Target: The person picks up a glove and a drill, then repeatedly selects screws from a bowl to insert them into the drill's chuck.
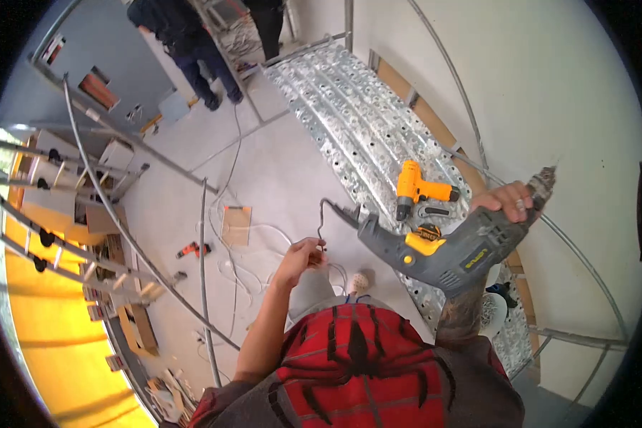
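My right hand (pixel 506 201) is closed round the front of a large grey corded power drill (pixel 453 260), near its dusty chuck (pixel 542 187). The drill is held sideways, its handle end pointing left towards my other hand. From that handle end runs a dark power cord (pixel 321 217), and my left hand (pixel 303 260) has its fingers closed on it. Beyond the drill, an orange cordless drill (pixel 415 191) lies on the perforated metal scaffold platform (pixel 349 107). Beside it are a utility knife (pixel 435 212) and a round black-and-yellow object (pixel 428 232), partly hidden by the drill.
Scaffold poles (pixel 203 271) and an aluminium ladder (pixel 57 239) stand on the left. White cable (pixel 267 228), a cardboard piece (pixel 236 225) and a red-black cordless tool (pixel 194 250) lie on the floor below. Another person (pixel 185 50) stands at the far end. A wall (pixel 556 93) borders the platform.
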A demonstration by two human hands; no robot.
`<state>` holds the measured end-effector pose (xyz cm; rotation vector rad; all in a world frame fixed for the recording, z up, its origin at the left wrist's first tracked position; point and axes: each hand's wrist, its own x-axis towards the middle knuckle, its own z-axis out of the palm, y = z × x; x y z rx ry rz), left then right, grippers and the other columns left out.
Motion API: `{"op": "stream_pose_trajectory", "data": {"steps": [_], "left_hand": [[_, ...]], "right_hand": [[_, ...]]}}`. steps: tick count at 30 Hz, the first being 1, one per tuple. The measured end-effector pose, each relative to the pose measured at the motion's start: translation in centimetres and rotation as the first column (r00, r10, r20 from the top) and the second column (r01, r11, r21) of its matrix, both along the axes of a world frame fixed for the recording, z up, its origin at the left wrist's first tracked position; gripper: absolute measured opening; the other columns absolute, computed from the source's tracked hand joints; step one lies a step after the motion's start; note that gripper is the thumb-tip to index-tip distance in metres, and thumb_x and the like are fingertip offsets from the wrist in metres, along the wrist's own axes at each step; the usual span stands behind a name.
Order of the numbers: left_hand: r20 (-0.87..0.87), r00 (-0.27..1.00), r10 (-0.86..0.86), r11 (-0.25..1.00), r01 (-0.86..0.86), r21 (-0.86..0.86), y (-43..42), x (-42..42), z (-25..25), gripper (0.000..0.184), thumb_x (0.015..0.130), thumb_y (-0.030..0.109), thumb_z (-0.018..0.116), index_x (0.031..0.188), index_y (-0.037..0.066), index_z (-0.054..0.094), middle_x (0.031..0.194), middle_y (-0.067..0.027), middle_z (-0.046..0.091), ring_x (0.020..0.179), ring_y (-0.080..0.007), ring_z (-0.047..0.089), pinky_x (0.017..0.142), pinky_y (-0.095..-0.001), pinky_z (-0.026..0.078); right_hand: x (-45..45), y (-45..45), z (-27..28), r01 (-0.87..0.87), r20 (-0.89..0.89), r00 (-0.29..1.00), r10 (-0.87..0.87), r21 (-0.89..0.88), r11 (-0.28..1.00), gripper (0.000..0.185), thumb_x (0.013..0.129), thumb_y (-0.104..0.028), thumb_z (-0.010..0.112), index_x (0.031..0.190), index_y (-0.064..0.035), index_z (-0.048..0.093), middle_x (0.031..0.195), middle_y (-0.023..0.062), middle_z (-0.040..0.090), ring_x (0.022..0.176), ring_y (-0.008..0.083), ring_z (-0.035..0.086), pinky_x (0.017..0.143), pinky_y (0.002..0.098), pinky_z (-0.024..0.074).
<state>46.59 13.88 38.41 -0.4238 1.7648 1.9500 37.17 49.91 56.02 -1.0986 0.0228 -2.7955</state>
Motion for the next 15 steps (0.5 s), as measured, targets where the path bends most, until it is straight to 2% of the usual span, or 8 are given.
{"op": "stream_pose_trajectory", "data": {"steps": [2, 3, 5, 8, 9, 10, 12, 15], "left_hand": [[0.427, 0.904, 0.03, 0.845, -0.251, 0.472, 2.0, 0.8, -2.4, 0.054, 0.097, 0.044, 0.047, 0.124, -0.002, 0.053, 0.093, -0.0125, 0.065, 0.079, -0.0183, 0.064, 0.067, -0.0292, 0.051], [0.431, 0.902, 0.037, 0.839, -0.262, 0.477, 2.9, 1.2, -4.1, 0.054, 0.097, 0.044, 0.047, 0.124, -0.002, 0.053, 0.093, -0.0125, 0.065, 0.079, -0.0183, 0.064, 0.067, -0.0292, 0.051], [0.573, 0.819, 0.039, 0.63, -0.465, 0.621, 4.4, 0.3, -8.1, 0.074, 0.094, 0.056, 0.046, 0.125, -0.01, 0.043, 0.104, -0.0224, 0.063, 0.082, -0.0258, 0.067, 0.068, -0.0324, 0.056], [0.662, 0.749, 0.028, 0.624, -0.531, 0.573, 6.1, -2.4, -15.2, 0.077, 0.092, 0.056, 0.05, 0.121, -0.016, 0.043, 0.104, -0.025, 0.062, 0.088, -0.0279, 0.067, 0.074, -0.0325, 0.06], [0.653, 0.746, 0.133, 0.59, -0.589, 0.552, 6.9, -2.4, -16.4, 0.061, 0.093, 0.038, 0.056, 0.114, -0.018, 0.045, 0.103, -0.0264, 0.062, 0.089, -0.0294, 0.067, 0.077, -0.0329, 0.06], [0.655, 0.745, 0.127, 0.585, -0.59, 0.557, 6.8, -2.3, -17.5, 0.061, 0.093, 0.038, 0.056, 0.114, -0.018, 0.045, 0.103, -0.0264, 0.062, 0.089, -0.0294, 0.067, 0.077, -0.0329, 0.06], [0.803, 0.512, 0.305, 0.324, -0.849, 0.418, 5.8, -2.8, -22.9, 0.034, 0.091, 0.016, 0.057, 0.104, -0.014, 0.05, 0.097, -0.023, 0.062, 0.084, -0.0294, 0.067, 0.074, -0.0335, 0.061], [0.393, 0.853, 0.345, 0.562, -0.523, 0.641, -0.9, 1.9, -32.6, 0.01, 0.089, 0.001, 0.053, 0.091, -0.009, 0.052, 0.088, -0.0186, 0.06, 0.078, -0.0288, 0.065, 0.07, -0.0323, 0.061]], "right_hand": [[1.4, 0.2, 2.7, 0.02, -0.009, 1.0, -0.02, 0.019, 1.0, 0.015, 0.093, -0.031, 0.055, 0.091, -0.0156, 0.056, 0.08, -0.0041, 0.061, 0.079, 0.0087, 0.06, 0.086, 0.0339, 0.0404], [2.4, 0.5, 4.0, 0.011, 0.02, 1.0, -0.011, 0.009, 1.0, 0.011, 0.093, -0.026, 0.054, 0.09, -0.0158, 0.056, 0.079, -0.0043, 0.061, 0.077, 0.0084, 0.06, 0.085, 0.0329, 0.0409], [4.5, 0.5, 7.0, 0.012, 0.062, 0.998, -0.011, -0.013, 1.0, 0.009, 0.094, -0.017, 0.051, 0.087, -0.0163, 0.057, 0.076, -0.0044, 0.06, 0.073, 0.0086, 0.06, 0.084, 0.0313, 0.0423], [8.5, 1.2, 10.6, 0.086, 0.06, 0.994, -0.087, 0.012, 0.996, 0.009, 0.092, -0.014, 0.052, 0.085, -0.0156, 0.057, 0.074, -0.0049, 0.061, 0.07, 0.0089, 0.06, 0.082, 0.0332, 0.044], [9.6, 1.3, 11.8, 0.065, 0.004, 0.998, -0.065, 0.008, 0.998, 0.006, 0.091, -0.015, 0.053, 0.086, -0.0145, 0.057, 0.076, -0.0013, 0.06, 0.074, 0.0117, 0.06, 0.082, 0.0344, 0.0444], [10.7, 1.2, 12.6, 0.044, -0.048, 0.998, -0.044, 0.005, 0.999, 0.004, 0.09, -0.016, 0.055, 0.088, -0.0134, 0.056, 0.079, 0.0023, 0.06, 0.078, 0.0146, 0.06, 0.082, 0.0355, 0.0448], [13.2, 0.6, 14.2, 0.071, -0.098, 0.993, -0.066, 0.048, 0.996, 0.004, 0.09, -0.017, 0.055, 0.088, -0.0131, 0.056, 0.079, 0.003, 0.06, 0.079, 0.0152, 0.06, 0.082, 0.0358, 0.0448], [17.2, 0.7, 16.7, 0.206, -0.177, 0.967, -0.184, 0.116, 0.972, 0.005, 0.089, -0.018, 0.055, 0.089, -0.0127, 0.056, 0.08, 0.0039, 0.059, 0.08, 0.0161, 0.06, 0.082, 0.0361, 0.0449]]}}
